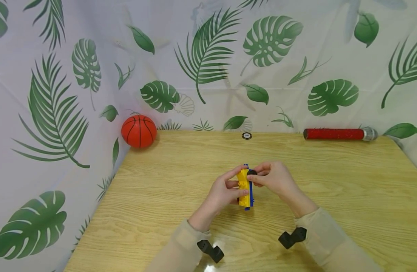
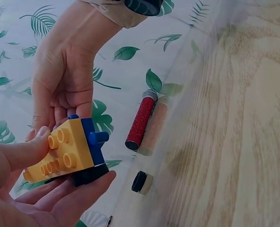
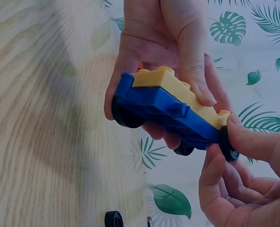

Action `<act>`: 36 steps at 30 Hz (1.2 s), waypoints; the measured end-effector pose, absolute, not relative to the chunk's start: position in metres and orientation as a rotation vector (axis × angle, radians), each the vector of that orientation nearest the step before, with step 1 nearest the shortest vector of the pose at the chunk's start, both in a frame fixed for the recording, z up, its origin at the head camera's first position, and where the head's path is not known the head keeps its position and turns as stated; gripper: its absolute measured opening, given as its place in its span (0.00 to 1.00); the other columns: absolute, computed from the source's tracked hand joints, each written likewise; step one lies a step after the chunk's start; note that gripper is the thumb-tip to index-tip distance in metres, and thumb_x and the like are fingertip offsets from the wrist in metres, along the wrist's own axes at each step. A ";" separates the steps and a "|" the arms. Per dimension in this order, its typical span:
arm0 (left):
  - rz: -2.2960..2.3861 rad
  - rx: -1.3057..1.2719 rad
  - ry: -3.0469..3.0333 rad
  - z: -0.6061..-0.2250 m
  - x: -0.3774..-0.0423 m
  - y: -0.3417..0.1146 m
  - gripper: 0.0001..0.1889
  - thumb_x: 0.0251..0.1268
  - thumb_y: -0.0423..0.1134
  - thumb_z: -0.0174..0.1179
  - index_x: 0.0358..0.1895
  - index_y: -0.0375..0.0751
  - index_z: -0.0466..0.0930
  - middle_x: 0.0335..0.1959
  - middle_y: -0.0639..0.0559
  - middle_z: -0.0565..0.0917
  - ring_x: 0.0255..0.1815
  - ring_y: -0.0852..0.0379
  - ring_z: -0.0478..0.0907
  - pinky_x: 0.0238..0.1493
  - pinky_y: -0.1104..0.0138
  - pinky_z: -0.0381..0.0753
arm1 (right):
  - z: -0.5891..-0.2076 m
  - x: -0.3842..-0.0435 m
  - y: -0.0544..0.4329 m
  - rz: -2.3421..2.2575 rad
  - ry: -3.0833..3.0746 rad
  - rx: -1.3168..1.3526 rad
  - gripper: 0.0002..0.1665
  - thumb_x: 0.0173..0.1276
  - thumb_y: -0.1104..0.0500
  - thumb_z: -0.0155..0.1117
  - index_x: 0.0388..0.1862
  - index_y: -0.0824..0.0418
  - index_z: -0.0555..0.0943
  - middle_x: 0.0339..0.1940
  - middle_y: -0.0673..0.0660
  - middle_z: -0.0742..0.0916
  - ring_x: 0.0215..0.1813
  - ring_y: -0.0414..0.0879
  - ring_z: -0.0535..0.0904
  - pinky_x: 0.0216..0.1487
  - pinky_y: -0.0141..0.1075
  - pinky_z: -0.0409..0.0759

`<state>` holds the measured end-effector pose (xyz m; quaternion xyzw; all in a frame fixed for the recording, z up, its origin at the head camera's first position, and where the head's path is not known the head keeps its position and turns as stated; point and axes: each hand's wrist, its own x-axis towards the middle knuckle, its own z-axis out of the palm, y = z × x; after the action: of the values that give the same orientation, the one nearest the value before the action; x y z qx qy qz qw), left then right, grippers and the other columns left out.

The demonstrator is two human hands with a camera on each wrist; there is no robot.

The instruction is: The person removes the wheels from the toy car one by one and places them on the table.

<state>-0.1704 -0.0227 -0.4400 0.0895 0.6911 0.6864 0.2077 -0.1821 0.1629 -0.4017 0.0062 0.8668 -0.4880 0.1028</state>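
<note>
Toy car (image 1: 243,186), studded yellow on blue, held tilted, black wheel (image 3: 229,144) at one end

A wood-grained tabletop (image 1: 147,211) carries a red ball (image 1: 139,131), silver-ended red tube (image 1: 339,134), small disc (image 1: 247,136) and black wheel (image 3: 114,219).

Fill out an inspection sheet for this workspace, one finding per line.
Surface: light wood-grain table, with glare near the front edge.
Job's things: yellow-and-blue plastic toy vehicle, held up; loose black round wheel on the table in the wrist views.
Clutter: orange-red ball with black lines, rear left; red cylinder with silver end, rear right; small black-and-white disc, rear edge.
Hands: left hand grips the vehicle; right hand pinches a black wheel at its end.
Cables: nothing seen.
Surroundings: white backdrop with green leaf prints.
</note>
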 end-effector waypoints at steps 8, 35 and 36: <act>1.894 0.237 1.976 -0.440 -0.170 -0.022 0.34 0.63 0.29 0.65 0.68 0.68 0.73 0.52 0.42 0.86 0.45 0.53 0.86 0.37 0.56 0.88 | -0.400 -0.180 0.161 -1.422 2.569 0.039 0.17 0.65 0.56 0.71 0.43 0.69 0.83 0.37 0.61 0.90 0.36 0.50 0.86 0.44 0.45 0.86; 1.849 0.311 2.183 -0.441 -0.166 -0.020 0.34 0.61 0.29 0.66 0.68 0.64 0.73 0.56 0.42 0.84 0.44 0.54 0.87 0.33 0.66 0.87 | -0.400 -0.179 0.157 -1.363 2.640 0.073 0.16 0.63 0.55 0.73 0.39 0.68 0.84 0.32 0.59 0.90 0.31 0.44 0.85 0.39 0.43 0.86; 1.842 0.318 2.207 -0.442 -0.166 -0.020 0.34 0.61 0.29 0.67 0.68 0.64 0.73 0.56 0.42 0.84 0.44 0.54 0.86 0.33 0.66 0.87 | -0.399 -0.178 0.157 -1.346 2.665 0.074 0.16 0.63 0.54 0.73 0.39 0.68 0.84 0.31 0.58 0.90 0.30 0.44 0.85 0.37 0.41 0.85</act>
<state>-0.1664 -0.0203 -0.4421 0.1091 0.7571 0.6320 0.1241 -0.1783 0.1572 -0.3993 0.0248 0.8897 -0.4493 0.0775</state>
